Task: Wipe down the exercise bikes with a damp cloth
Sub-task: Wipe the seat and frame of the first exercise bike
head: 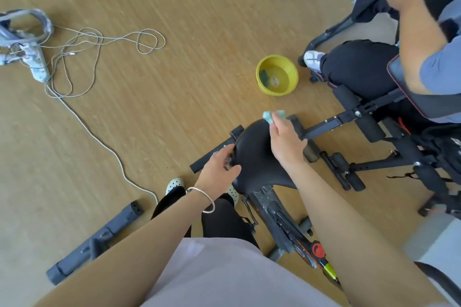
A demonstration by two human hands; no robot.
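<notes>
While the right hand (284, 142) bunches the pale green cloth (270, 116) under curled fingers at the far tip of the black saddle (257, 157), the left hand (219, 169) clamps the saddle's near-left edge, fingers hooked round it to steady it. So the seat of this exercise bike is the job in hand. Early days, by the look of it: the frame (287, 227) below and the other machines nearby look left to do, though no wet sheen shows either way. A yellow bowl (277, 75) of water waits on the floor just beyond.
</notes>
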